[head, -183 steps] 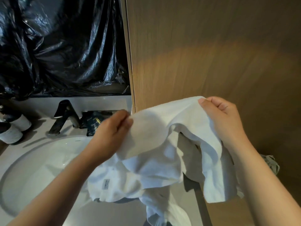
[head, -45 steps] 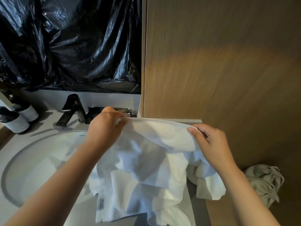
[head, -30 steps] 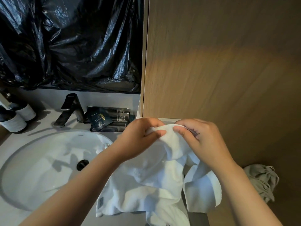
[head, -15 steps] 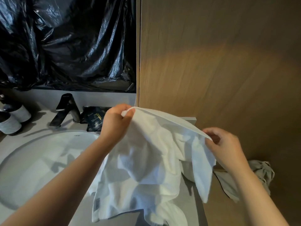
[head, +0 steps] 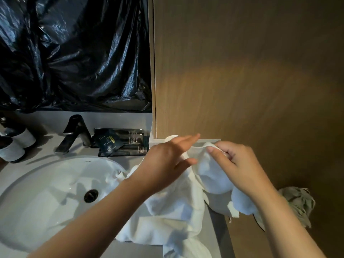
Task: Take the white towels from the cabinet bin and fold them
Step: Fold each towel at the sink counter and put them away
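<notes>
So that folding can begin, the white towel [head: 175,207] is pinched by the right hand [head: 236,164], the left hand [head: 165,162] open-fingered.

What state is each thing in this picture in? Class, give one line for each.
white towel, rumpled, unfolded, lying over the counter edge.
left hand, open, fingers straight over the towel.
right hand, pinching the towel's top edge.
faucet, no water running.
grey cloth, bunched up.
black plastic sheet, crinkled, hanging behind the faucet.

Black faucet [head: 74,134] behind white basin [head: 46,192]; dark sachets [head: 119,144] beside it; black plastic sheeting [head: 74,53] above; grey cloth [head: 296,205] at right.
</notes>
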`<state>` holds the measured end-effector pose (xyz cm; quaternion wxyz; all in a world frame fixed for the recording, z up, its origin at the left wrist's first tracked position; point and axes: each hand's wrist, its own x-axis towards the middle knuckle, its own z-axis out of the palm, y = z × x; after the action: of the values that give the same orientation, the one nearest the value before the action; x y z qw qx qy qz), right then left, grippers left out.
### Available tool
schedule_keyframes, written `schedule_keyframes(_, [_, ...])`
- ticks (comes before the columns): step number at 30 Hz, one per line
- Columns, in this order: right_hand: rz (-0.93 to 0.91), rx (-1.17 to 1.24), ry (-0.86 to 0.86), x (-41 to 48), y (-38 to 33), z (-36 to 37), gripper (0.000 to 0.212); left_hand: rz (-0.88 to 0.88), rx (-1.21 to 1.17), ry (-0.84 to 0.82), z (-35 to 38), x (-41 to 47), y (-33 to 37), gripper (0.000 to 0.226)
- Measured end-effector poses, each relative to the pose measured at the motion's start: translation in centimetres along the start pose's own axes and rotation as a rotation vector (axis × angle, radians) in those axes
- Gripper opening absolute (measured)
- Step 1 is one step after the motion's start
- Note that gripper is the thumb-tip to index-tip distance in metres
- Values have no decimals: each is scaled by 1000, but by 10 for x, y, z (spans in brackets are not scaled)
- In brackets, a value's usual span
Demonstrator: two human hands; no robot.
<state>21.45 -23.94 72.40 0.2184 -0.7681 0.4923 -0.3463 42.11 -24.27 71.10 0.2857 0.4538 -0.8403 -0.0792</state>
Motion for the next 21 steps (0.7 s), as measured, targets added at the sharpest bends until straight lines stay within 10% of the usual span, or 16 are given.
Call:
schedule_keyframes(13, [264,-33,-72,-16,29,-35,20,-405,-112,146,-3,13,-51,19])
schedule_keyframes(21, [389,527,122,-22,-1,-19,16,-592,-330,231,4,30,-34,22])
